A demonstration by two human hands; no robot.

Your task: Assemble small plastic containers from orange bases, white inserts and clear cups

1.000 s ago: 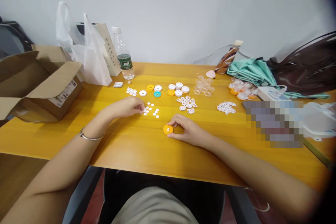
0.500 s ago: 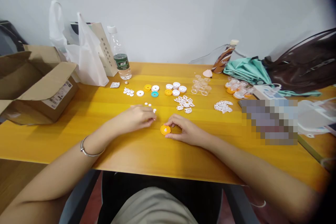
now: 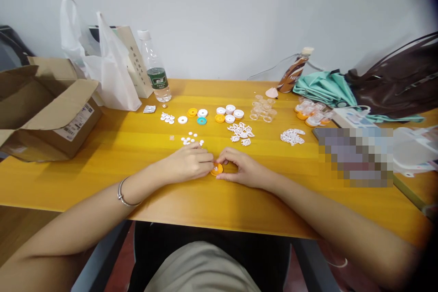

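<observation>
My right hand [image 3: 244,169] grips a round orange plastic piece [image 3: 217,171] by its edge, between thumb and fingers, on the table near the front. A small white bit shows in the middle of that piece. My left hand [image 3: 190,162], with a bracelet on the wrist, reaches to its left side, fingers closed together. The fingers cover part of the orange piece, and whatever they pinch is hidden. Just beyond my left hand lie several small white discs [image 3: 190,139]. White cut-out pieces [image 3: 241,131] are scattered a bit farther off.
Behind are white and orange round caps [image 3: 229,118], a blue ring [image 3: 201,120], and clear cups [image 3: 263,110]. An open cardboard box [image 3: 73,114], plastic bag [image 3: 109,73] and water bottle [image 3: 157,77] stand left. A phone-like blurred object [image 3: 356,159] and brown bag [image 3: 386,82] are right.
My left hand has moved right, from beside the small white discs to the orange piece, uncovering more discs. My right hand keeps its hold in about the same place.
</observation>
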